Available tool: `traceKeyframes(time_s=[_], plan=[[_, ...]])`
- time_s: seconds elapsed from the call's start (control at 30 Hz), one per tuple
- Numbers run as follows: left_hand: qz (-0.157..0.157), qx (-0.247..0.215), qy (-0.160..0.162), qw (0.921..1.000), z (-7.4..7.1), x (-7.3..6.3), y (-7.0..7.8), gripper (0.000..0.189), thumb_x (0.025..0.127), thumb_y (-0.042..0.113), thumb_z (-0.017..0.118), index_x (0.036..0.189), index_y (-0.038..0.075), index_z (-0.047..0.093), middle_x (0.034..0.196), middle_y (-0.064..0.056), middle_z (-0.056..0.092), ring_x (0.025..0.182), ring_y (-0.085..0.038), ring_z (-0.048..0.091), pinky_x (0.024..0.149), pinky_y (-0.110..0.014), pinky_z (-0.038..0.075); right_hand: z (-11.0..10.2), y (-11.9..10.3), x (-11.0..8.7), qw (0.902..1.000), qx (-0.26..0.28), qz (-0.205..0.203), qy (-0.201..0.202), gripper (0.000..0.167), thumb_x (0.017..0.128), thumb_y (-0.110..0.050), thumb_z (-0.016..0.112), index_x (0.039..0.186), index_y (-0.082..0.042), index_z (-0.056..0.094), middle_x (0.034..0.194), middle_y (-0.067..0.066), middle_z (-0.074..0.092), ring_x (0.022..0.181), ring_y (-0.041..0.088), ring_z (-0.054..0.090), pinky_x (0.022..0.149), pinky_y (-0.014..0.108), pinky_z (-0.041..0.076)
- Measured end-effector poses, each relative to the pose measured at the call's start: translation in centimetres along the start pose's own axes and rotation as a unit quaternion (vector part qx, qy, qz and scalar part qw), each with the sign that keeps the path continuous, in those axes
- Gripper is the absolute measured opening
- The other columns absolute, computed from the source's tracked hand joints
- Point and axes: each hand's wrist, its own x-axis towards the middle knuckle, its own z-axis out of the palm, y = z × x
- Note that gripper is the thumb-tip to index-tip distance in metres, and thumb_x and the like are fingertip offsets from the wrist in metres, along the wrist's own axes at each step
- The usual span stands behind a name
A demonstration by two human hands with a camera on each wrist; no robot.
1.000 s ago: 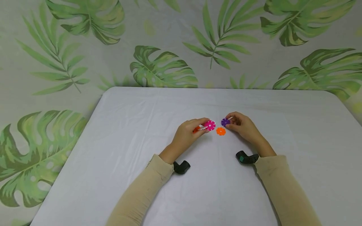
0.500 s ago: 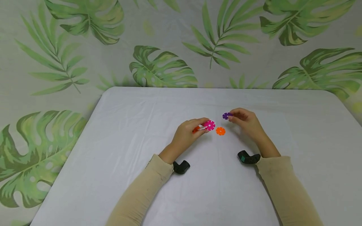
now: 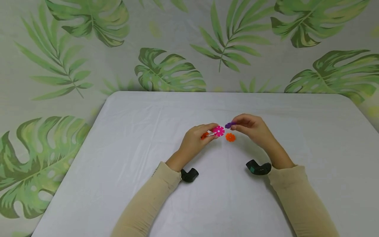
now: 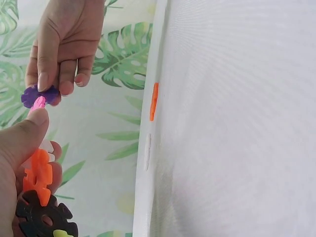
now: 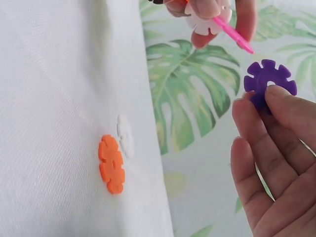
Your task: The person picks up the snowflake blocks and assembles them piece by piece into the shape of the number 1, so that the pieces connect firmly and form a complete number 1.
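My left hand grips a joined row of notched snowflake discs above the table. Its pink disc points toward the other hand, followed by a white disc, an orange disc and a black disc. A bit of a yellow disc shows at the lower edge of the left wrist view. Between thumb and fingers, my right hand pinches a purple snowflake disc. In the right wrist view a small gap separates the purple disc from the pink edge.
A loose orange disc lies on the white-covered table below the hands. Beside it is a white disc. Black wrist devices sit at both sleeves. A leaf-patterned cloth hangs behind the table.
My right hand first moved back and to the right with the purple disc, then came left toward the pink one, turning the purple disc edge-on. The left hand has stayed nearly still.
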Motion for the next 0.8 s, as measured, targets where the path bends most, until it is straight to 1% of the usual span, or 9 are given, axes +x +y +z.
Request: traceKeyframes(time_s=[0.07,0.17,0.23,0.3,0.37,0.5,0.6,0.8], plan=[[0.0,0.001,-0.001,1.0,0.0,-0.1,-0.1,0.038,0.075,0.015,0.074,0.111,0.008,0.063,0.096,-0.002,0.066,0.074,-0.009,0.055,0.071,-0.014,0.042,0.3,-0.8,-0.1,0.9999,-0.01,-0.005,-0.009,0.014,0.082,0.005,0.061,0.096,0.007,0.06,0.09,0.017,0.062,0.082,0.021,0.062,0.075,0.023,0.049],[0.001,0.001,0.0,1.0,0.1,-0.1,-0.2,0.038,0.075,0.014,0.074,0.111,0.008,0.063,0.096,-0.002,0.066,0.073,-0.009,0.055,0.07,-0.015,0.042,0.8,-1.8,-0.2,0.9993,-0.027,-0.015,-0.019,0.012,0.082,0.009,0.059,0.094,0.009,0.06,0.09,0.022,0.061,0.082,0.029,0.061,0.074,0.022,0.049],[0.001,0.001,0.0,1.0,0.1,-0.1,-0.2,0.038,0.075,0.014,0.074,0.11,0.008,0.063,0.095,-0.002,0.066,0.074,-0.009,0.055,0.071,-0.015,0.043,0.9,-2.2,-0.2,0.999,-0.033,-0.02,-0.023,0.011,0.082,0.01,0.058,0.093,0.011,0.06,0.09,0.024,0.061,0.082,0.03,0.061,0.074,0.021,0.049],[0.001,-0.002,-0.001,1.0,0.1,-0.1,-0.2,0.038,0.075,0.014,0.074,0.11,0.007,0.063,0.097,-0.002,0.066,0.076,-0.01,0.056,0.072,-0.015,0.043,1.1,-2.4,-0.2,0.9988,-0.037,-0.023,-0.023,0.011,0.082,0.011,0.058,0.093,0.011,0.06,0.091,0.025,0.061,0.082,0.028,0.061,0.074,0.021,0.049],[0.0,-0.005,-0.001,1.0,0.0,-0.1,-0.2,0.038,0.074,0.014,0.074,0.11,0.006,0.063,0.097,-0.003,0.066,0.08,-0.011,0.058,0.074,-0.015,0.043,1.1,-2.4,-0.2,0.9987,-0.04,-0.026,-0.019,0.011,0.082,0.01,0.058,0.092,0.011,0.061,0.09,0.024,0.062,0.082,0.022,0.062,0.074,0.021,0.049],[-0.001,-0.011,0.002,0.9999,0.0,-0.1,-0.1,0.039,0.073,0.015,0.075,0.109,0.006,0.063,0.095,-0.004,0.066,0.083,-0.012,0.06,0.074,-0.014,0.043,1.3,-2.4,-0.2,0.9982,-0.049,-0.033,-0.009,0.01,0.081,0.008,0.061,0.09,0.009,0.063,0.088,0.021,0.063,0.081,0.015,0.061,0.073,0.021,0.049],[0.001,-0.013,0.005,0.9999,0.0,-0.1,-0.2,0.04,0.071,0.016,0.076,0.108,0.006,0.063,0.094,-0.003,0.067,0.084,-0.011,0.06,0.073,-0.013,0.043,1.4,-2.4,-0.2,0.9973,-0.059,-0.043,-0.002,0.009,0.079,0.008,0.062,0.089,0.008,0.064,0.086,0.02,0.064,0.08,0.014,0.061,0.073,0.021,0.048],[-0.004,-0.016,-0.001,0.9999,0.0,-0.2,-0.2,0.04,0.07,0.013,0.077,0.106,0.004,0.064,0.097,-0.003,0.067,0.089,-0.012,0.06,0.08,-0.015,0.043,1.7,-2.4,-0.3,0.9956,-0.077,-0.053,0.004,0.008,0.078,0.009,0.063,0.086,0.008,0.066,0.084,0.018,0.065,0.08,0.014,0.061,0.074,0.02,0.047]])
